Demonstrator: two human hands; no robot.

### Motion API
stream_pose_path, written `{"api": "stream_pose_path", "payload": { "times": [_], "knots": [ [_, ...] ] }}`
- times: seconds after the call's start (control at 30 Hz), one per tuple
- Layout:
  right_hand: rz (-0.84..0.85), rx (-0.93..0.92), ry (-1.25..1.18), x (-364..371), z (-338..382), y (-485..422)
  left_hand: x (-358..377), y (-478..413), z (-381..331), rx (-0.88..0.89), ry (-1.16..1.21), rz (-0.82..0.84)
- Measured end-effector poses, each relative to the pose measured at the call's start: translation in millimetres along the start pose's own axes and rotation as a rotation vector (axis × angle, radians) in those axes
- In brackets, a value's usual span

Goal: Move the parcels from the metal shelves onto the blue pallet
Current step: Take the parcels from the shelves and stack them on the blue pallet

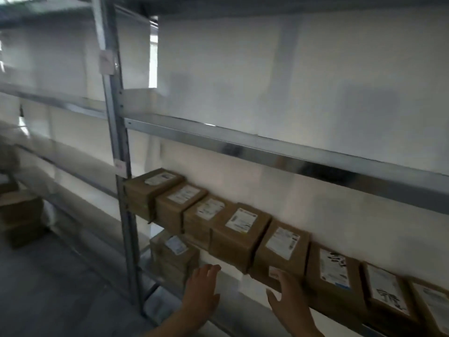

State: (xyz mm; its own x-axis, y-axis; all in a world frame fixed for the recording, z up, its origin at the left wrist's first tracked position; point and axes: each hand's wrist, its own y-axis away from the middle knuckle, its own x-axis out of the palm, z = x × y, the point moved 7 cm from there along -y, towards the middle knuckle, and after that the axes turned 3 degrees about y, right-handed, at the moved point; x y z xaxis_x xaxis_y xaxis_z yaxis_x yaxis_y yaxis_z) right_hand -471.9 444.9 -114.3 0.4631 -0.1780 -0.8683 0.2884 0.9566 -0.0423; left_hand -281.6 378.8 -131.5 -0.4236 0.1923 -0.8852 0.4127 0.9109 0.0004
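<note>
Parcels [239, 229] are lined on the shelves [267, 147], centre to lower right. Both hands are spread, empty: left hand [204, 285] below the row, right hand [289, 300] at one parcel's front. A pick-up seems begun; a two-sided grip is needed next.

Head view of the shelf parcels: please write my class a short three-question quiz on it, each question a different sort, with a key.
1. True or false: the left hand grips a parcel.
2. Where do the white labels sit on the row of parcels? A) on the top faces B) on the front faces C) on the side faces
3. Fill in: the ___ hand is at the front of a parcel in the row.

Key: 1 false, its fingers are straight and hold nothing; 2 A; 3 the right hand.
</note>
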Motion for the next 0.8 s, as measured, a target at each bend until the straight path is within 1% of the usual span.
{"api": "stream_pose_path", "payload": {
  "times": [0.2, 0.33, 0.4, 0.57, 0.67, 0.8],
  "knots": [
    [0.079, -0.115, -0.059, 68, 130, -51, -74, 3, 135, -0.124, 0.043, -0.146],
    [0.099, -0.211, -0.074, 96, 191, -74, -104, 4, 196, -0.195, 0.050, -0.197],
    [0.096, -0.254, -0.064, 107, 215, -88, -116, -1, 219, -0.224, 0.049, -0.214],
    [0.091, -0.282, -0.085, 133, 260, -140, -142, -28, 261, -0.247, 0.045, -0.205],
    [0.086, -0.301, -0.096, 146, 287, -180, -165, -57, 284, -0.242, 0.043, -0.234],
    [0.033, -0.338, -0.103, 154, 323, -234, -205, -102, 305, -0.225, 0.030, -0.252]
  ]
}}
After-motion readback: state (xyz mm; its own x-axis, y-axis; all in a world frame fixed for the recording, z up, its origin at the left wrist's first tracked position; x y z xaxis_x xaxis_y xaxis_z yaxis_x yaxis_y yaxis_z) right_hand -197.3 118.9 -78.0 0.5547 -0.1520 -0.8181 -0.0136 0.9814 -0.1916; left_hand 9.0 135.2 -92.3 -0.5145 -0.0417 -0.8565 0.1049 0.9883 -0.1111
